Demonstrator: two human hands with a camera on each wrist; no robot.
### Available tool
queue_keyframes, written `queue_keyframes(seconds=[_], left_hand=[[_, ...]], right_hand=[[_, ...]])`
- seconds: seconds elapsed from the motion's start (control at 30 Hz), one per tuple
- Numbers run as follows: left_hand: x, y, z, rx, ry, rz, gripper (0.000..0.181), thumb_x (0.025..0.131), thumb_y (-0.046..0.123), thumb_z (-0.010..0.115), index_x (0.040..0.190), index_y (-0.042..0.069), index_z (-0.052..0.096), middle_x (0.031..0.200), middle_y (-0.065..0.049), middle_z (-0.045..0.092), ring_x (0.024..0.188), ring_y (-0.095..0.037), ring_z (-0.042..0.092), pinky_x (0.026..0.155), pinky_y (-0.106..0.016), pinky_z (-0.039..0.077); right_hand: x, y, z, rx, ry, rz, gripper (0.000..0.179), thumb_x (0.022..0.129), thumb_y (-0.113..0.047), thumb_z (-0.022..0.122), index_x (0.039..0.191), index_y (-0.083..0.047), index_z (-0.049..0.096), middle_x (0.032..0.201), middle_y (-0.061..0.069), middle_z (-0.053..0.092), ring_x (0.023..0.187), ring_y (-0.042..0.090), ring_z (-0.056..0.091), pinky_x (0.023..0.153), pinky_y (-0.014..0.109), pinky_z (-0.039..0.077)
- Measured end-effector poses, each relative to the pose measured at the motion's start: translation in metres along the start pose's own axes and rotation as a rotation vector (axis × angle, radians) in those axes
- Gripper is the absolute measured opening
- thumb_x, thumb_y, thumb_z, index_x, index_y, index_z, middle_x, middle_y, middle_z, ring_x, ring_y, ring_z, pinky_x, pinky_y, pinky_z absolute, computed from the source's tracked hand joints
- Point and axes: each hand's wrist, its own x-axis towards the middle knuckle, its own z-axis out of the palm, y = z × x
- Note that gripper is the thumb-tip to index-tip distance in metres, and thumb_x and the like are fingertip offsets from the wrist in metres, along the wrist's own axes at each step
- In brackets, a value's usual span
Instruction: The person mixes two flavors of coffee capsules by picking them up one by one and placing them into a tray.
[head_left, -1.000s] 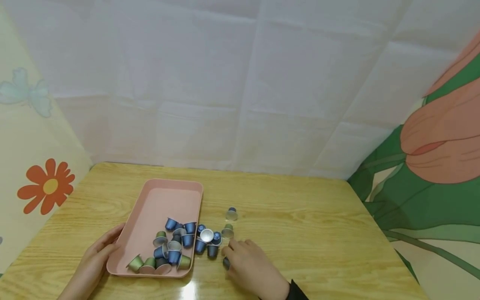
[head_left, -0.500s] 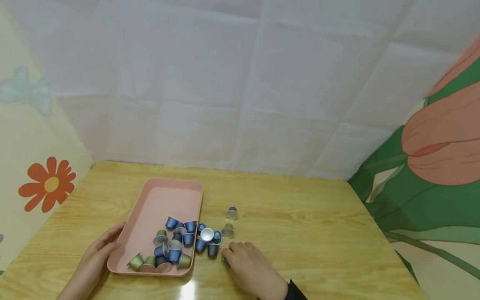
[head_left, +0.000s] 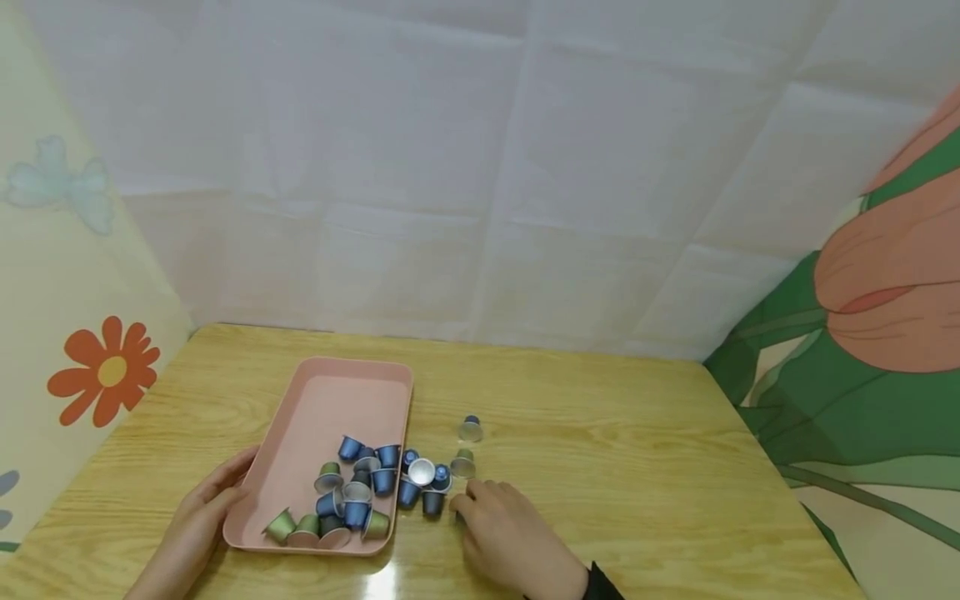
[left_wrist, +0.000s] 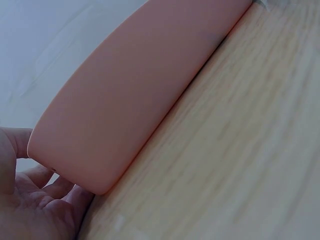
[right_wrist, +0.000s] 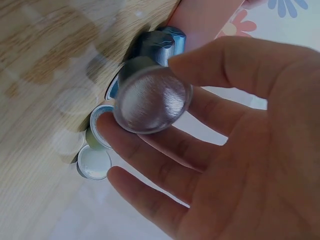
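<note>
At the left of the head view, my left hand (head_left: 193,521) grips the side of a pink tray (head_left: 322,408), thumb over the rim. In the left wrist view its fingers curl around the tray's outer wall (left_wrist: 125,95) near a corner. Several blue, green and dark coffee capsules (head_left: 330,502) lie in the tray's near part. Right of the tray, my right hand (head_left: 513,533) pinches a dark capsule (right_wrist: 152,100) between thumb and fingers, close over the table. Its silver lid faces the right wrist camera. In the head view the fingers mostly hide it.
Against the tray's right side stands a cluster of blue and dark capsules (head_left: 432,502), one showing its silver lid (head_left: 422,472). A green capsule (head_left: 463,463) and a blue capsule (head_left: 471,428) sit farther back on the wooden table (head_left: 637,458). A white sheet (head_left: 390,167) hangs behind.
The head view has shifted slightly. My right hand stays in nearly the same place, its fingers covering more of the dark capsule than a second ago. The left hand and tray keep their positions.
</note>
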Motion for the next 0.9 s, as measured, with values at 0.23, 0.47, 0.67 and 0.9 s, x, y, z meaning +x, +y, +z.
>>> queue_keyframes(seconds=[0.23, 0.47, 0.67, 0.9], left_hand=[[0.001, 0.000, 0.001, -0.008, 0.008, -0.013, 0.053, 0.098, 0.014, 0.046, 0.146, 0.001, 0.030, 0.116, 0.041, 0.051, 0.106, 0.023, 0.043, 0.081, 0.001, 0.042], [0.001, 0.001, 0.000, -0.010, 0.019, -0.041, 0.053, 0.098, 0.014, 0.046, 0.147, 0.002, 0.030, 0.114, 0.042, 0.051, 0.104, 0.023, 0.044, 0.079, 0.000, 0.044], [0.000, 0.000, 0.000, -0.040, -0.008, 0.001, 0.049, 0.098, 0.011, 0.044, 0.145, 0.004, 0.033, 0.117, 0.039, 0.052, 0.106, 0.021, 0.046, 0.081, -0.002, 0.045], [0.000, 0.000, 0.000, -0.032, -0.012, 0.010, 0.048, 0.098, 0.011, 0.044, 0.145, 0.003, 0.034, 0.117, 0.039, 0.052, 0.107, 0.021, 0.045, 0.081, -0.002, 0.045]], right_hand=[[0.001, 0.001, 0.002, -0.024, 0.044, -0.026, 0.020, 0.084, -0.017, 0.061, 0.102, -0.012, 0.068, 0.101, 0.002, 0.061, 0.083, 0.011, 0.057, 0.075, 0.034, 0.054], [0.005, -0.001, 0.002, -0.015, 0.112, -0.072, 0.021, 0.085, -0.015, 0.062, 0.106, -0.014, 0.066, 0.096, -0.002, 0.058, 0.078, 0.007, 0.053, 0.069, 0.028, 0.054], [0.015, -0.006, -0.002, -0.038, 0.197, -0.135, 0.021, 0.086, -0.013, 0.061, 0.107, -0.013, 0.065, 0.088, -0.003, 0.056, 0.072, 0.007, 0.046, 0.063, 0.022, 0.048], [0.030, -0.013, -0.009, -0.053, 0.255, -0.194, 0.022, 0.084, -0.013, 0.064, 0.106, -0.014, 0.065, 0.084, -0.004, 0.058, 0.069, 0.006, 0.045, 0.059, 0.018, 0.044]])
